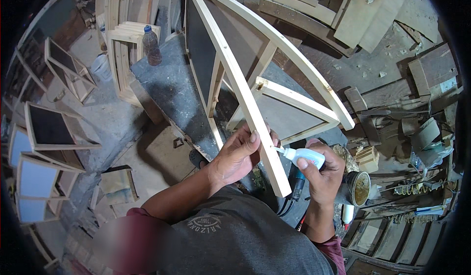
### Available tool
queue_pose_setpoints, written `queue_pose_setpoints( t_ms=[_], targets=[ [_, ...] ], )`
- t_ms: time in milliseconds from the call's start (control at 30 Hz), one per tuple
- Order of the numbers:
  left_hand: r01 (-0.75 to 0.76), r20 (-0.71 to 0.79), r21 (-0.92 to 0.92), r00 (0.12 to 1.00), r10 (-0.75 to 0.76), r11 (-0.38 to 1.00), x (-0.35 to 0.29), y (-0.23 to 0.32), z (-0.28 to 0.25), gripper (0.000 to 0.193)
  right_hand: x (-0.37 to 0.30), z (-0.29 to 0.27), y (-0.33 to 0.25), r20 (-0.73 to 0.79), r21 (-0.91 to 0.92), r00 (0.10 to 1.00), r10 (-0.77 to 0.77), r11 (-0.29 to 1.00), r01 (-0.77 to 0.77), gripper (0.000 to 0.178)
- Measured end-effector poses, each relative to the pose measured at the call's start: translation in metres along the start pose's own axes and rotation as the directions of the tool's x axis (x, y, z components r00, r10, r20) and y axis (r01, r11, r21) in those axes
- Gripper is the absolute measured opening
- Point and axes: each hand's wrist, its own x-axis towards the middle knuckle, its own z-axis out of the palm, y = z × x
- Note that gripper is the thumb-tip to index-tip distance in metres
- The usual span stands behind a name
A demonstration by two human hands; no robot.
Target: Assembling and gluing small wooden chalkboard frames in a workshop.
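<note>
A pale wooden frame with a curved outer rail and dark panels lies tilted on the grey workbench. My left hand grips its straight rail near the lower end. In my right hand is a small white glue bottle, its nozzle tip touching the side of that rail. A power tool with a blue body and black cables sits just below the bottle, mostly hidden by my hand.
A brown bottle with a blue cap stands at the bench's far left. Similar framed panels lie on the floor at left. A tin can, wood offcuts and clutter fill the right side. Planks lean at the back.
</note>
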Motion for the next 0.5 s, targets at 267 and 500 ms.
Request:
queue_pose_setpoints(
  t_ms=[267, 500],
  targets=[
    [0.008, -0.001, 0.027, 1.0, -0.008, 1.0, -0.0009, 0.0003, 0.0007, 0.039, -0.0029, -0.0036, -0.0022, 0.01, 0.013, 1.0, 0.002, 1.0, -0.002, 0.016],
    [0.006, 0.028, -0.049, 1.0, -0.005, 0.999, 0.0004, 0.0, 0.0015, 0.03, -0.0084, -0.0082, -0.007, -0.015, -0.005, 0.998, 0.054, 0.999, -0.055, 0.015]
  ],
)
